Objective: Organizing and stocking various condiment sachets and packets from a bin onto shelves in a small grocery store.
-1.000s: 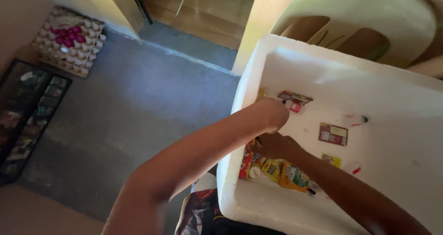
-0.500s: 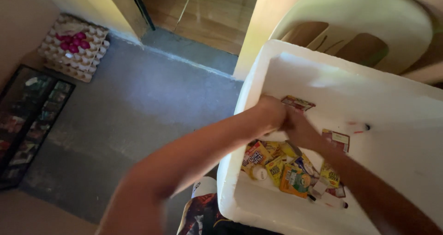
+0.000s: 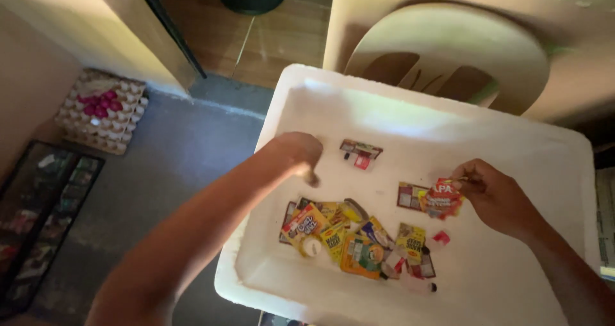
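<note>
A white foam box (image 3: pixel 564 153) sits in front of me with small sachets on its floor. My right hand (image 3: pixel 496 195) pinches a red sachet (image 3: pixel 442 199) at the box's right side, just above a dark flat packet (image 3: pixel 409 196). My left hand (image 3: pixel 300 152) hangs over the box's left half, fingers curled downwards; whether it holds anything is hidden. Below it lies a pile of several yellow and orange sachets (image 3: pixel 349 236) with a small white cap (image 3: pixel 312 247). A single small packet (image 3: pixel 360 152) lies apart near the middle of the box.
A pale plastic chair (image 3: pixel 448 57) stands behind the box. On the grey floor at left sit an egg tray (image 3: pixel 99 111) with pink items and a dark flat rack (image 3: pixel 38 217). A doorway with a wooden floor lies beyond.
My hands have moved apart: the right one went to the right with a red sachet, the left stayed over the left half. The view shifted, showing more of the box.
</note>
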